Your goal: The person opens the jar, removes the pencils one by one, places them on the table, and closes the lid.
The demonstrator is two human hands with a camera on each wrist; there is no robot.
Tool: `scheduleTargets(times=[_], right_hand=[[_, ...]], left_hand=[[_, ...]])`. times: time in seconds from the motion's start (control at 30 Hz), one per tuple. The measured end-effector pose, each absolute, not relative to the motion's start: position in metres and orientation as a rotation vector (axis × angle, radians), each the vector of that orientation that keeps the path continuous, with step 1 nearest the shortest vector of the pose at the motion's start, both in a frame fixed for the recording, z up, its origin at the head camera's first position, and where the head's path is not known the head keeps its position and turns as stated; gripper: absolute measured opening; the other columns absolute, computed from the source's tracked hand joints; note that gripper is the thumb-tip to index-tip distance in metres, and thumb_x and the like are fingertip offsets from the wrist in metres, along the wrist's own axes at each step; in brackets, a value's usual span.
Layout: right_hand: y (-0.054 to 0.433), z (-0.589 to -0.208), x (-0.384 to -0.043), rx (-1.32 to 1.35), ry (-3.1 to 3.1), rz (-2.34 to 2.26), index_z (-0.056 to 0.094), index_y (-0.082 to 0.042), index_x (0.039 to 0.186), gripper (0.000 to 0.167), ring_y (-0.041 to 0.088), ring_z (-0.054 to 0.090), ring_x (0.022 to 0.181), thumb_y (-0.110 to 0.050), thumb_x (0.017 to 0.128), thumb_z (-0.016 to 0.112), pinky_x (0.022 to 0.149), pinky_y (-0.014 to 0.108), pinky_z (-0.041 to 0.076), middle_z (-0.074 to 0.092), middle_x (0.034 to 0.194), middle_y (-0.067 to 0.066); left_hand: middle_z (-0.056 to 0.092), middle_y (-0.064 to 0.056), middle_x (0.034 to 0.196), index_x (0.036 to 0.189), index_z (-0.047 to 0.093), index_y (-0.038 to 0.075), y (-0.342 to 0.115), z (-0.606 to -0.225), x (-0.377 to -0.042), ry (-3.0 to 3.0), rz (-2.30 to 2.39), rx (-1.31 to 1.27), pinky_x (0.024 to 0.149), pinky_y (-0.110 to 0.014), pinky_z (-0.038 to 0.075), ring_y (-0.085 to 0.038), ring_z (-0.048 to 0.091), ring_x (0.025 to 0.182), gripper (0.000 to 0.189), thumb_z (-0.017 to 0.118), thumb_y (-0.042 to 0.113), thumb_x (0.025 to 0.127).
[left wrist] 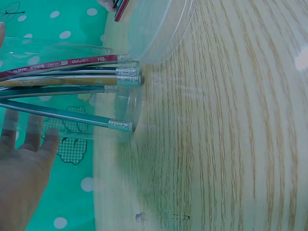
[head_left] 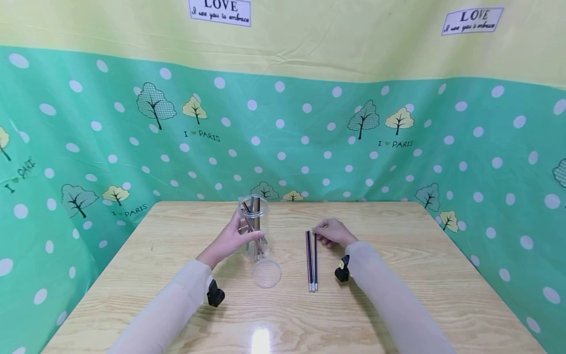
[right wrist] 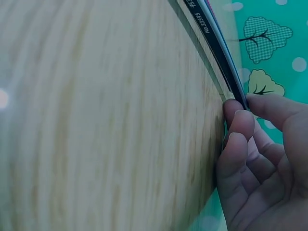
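Observation:
My left hand (head_left: pixel 231 241) grips a clear plastic jar (head_left: pixel 264 228) that stands upright, its mouth open. Several pencils are inside; the left wrist view shows their silver eraser ends at the jar's base, among them a red pencil (left wrist: pixel 86 63), a yellow pencil (left wrist: pixel 72 81) and a green pencil (left wrist: pixel 62 112). To the right, a few dark pencils (head_left: pixel 309 260) lie side by side on the table, eraser ends toward me. At the far end of the rightmost one, a dark pencil (right wrist: pixel 214 41), my right hand (head_left: pixel 334 232) pinches it between thumb and fingertips.
A clear round lid (head_left: pixel 267 274) lies flat just in front of the jar. The wood-grain table (head_left: pixel 265 319) ends at a green dotted curtain (head_left: pixel 305 123) behind and at both sides. Each wrist carries a small black camera (head_left: pixel 215 294).

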State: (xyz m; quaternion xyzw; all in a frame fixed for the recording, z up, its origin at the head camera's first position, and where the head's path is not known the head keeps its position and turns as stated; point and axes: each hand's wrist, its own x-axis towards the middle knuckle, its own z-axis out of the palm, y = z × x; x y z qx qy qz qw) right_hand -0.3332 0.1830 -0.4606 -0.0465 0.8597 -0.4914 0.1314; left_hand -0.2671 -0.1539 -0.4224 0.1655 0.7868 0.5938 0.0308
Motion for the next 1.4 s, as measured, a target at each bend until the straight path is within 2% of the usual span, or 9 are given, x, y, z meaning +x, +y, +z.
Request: scheduleTargets(times=[0.13,0.3,0.63,0.93,1.2,1.4], right_hand=[[0.179,-0.461,-0.334,-0.127,2.536,-1.402,0.066,-0.001,0.103,0.021,0.011,0.056,0.055,-0.021,0.097,0.067,0.048,0.022,0.051,0.067,0.081,0.007],[0.176,-0.461,-0.335,-0.112,2.587,-1.358,0.068,-0.003,0.101,0.02,0.011,0.057,0.056,-0.023,0.096,0.069,0.049,0.023,0.053,0.066,0.079,0.007],[0.171,-0.464,-0.334,-0.106,2.645,-1.344,0.069,-0.005,0.095,0.018,0.012,0.058,0.054,-0.023,0.095,0.07,0.047,0.024,0.052,0.066,0.073,0.006],[0.168,-0.465,-0.333,-0.107,2.668,-1.367,0.069,-0.003,0.099,0.02,0.011,0.057,0.051,-0.023,0.094,0.072,0.043,0.024,0.05,0.066,0.071,0.006],[0.168,-0.465,-0.332,-0.119,2.69,-1.346,0.07,-0.004,0.096,0.019,0.011,0.056,0.049,-0.023,0.094,0.072,0.043,0.023,0.05,0.066,0.07,0.007],[0.167,-0.466,-0.332,-0.122,2.691,-1.349,0.07,-0.004,0.094,0.019,0.011,0.055,0.049,-0.023,0.094,0.071,0.043,0.023,0.049,0.066,0.07,0.007]], left_hand=[[0.042,-0.014,0.152,0.157,0.015,0.044,-0.154,-0.424,-0.268,2.422,1.828,0.523,0.108,-0.063,0.035,-0.038,0.045,0.136,0.097,0.081,0.03,0.087],[0.042,-0.012,0.152,0.155,0.016,0.049,-0.155,-0.424,-0.269,2.431,1.823,0.516,0.107,-0.062,0.037,-0.037,0.047,0.134,0.096,0.081,0.031,0.087],[0.041,-0.01,0.154,0.156,0.015,0.045,-0.156,-0.424,-0.268,2.428,1.827,0.53,0.111,-0.063,0.03,-0.037,0.042,0.138,0.098,0.081,0.032,0.086],[0.041,-0.011,0.153,0.157,0.015,0.045,-0.156,-0.424,-0.269,2.429,1.827,0.525,0.111,-0.063,0.031,-0.037,0.042,0.138,0.098,0.081,0.032,0.086],[0.04,-0.011,0.154,0.157,0.016,0.044,-0.155,-0.424,-0.268,2.439,1.83,0.513,0.111,-0.06,0.033,-0.039,0.041,0.138,0.099,0.083,0.032,0.084],[0.043,-0.012,0.152,0.156,0.018,0.045,-0.156,-0.424,-0.268,2.425,1.84,0.509,0.112,-0.062,0.03,-0.038,0.042,0.138,0.098,0.083,0.031,0.085]])
